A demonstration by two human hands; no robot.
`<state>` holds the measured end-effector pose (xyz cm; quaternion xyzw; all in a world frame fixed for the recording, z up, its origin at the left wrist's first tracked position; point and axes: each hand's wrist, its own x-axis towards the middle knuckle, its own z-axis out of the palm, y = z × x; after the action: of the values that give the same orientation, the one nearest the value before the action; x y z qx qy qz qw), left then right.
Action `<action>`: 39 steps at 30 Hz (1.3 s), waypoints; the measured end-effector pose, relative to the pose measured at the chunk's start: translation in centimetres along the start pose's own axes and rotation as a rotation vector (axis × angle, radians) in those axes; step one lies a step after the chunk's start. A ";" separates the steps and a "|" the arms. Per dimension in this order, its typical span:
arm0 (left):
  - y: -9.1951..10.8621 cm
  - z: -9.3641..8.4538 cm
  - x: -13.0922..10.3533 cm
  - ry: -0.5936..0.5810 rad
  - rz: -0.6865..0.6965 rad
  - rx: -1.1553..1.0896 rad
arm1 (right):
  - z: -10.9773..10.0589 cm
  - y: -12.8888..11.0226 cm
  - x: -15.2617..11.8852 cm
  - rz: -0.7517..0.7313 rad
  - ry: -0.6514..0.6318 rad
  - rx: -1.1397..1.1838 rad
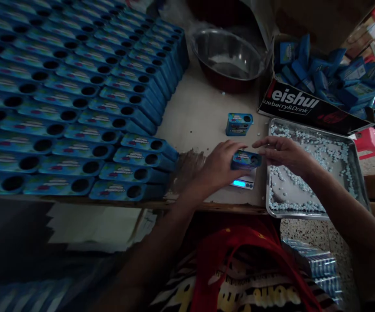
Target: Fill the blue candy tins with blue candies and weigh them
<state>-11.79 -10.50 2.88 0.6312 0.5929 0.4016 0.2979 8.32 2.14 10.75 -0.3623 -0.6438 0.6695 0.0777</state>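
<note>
- Two hands meet near the front edge of the table (195, 108).
- The left hand (218, 167) has its grip curled round a blue box (246, 160), thumb and fingers closed on its left side.
- That box is over the digital scale (243, 184), near the front edge; whether they touch, I cannot tell.
- The right hand (283, 154) has its grip loosely bent, fingertips just beside the box's right end; whether they pinch anything, I cannot tell.
- A second box (238, 125) stands farther from the front edge.
- At the table's right side lies a metal tray (299, 214) of pale pellets (332, 151).
- Rows of blue boxes (66, 117) cover the table's left.
</note>
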 end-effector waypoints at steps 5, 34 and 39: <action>2.2 0.0 1.8 -0.153 0.091 0.246 | -2.7 0.6 2.7 -0.051 0.213 0.182; -4.2 -14.8 -2.7 -0.124 0.211 0.883 | 2.0 7.3 -0.4 -0.202 0.345 -0.559; -1.5 -11.1 -4.7 -0.003 0.364 0.793 | -3.7 8.7 -2.8 -0.159 0.449 -0.408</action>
<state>-21.96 -16.03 6.44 0.7916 0.5798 0.1879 -0.0422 15.65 2.13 4.20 -0.4576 -0.7579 0.4218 0.1958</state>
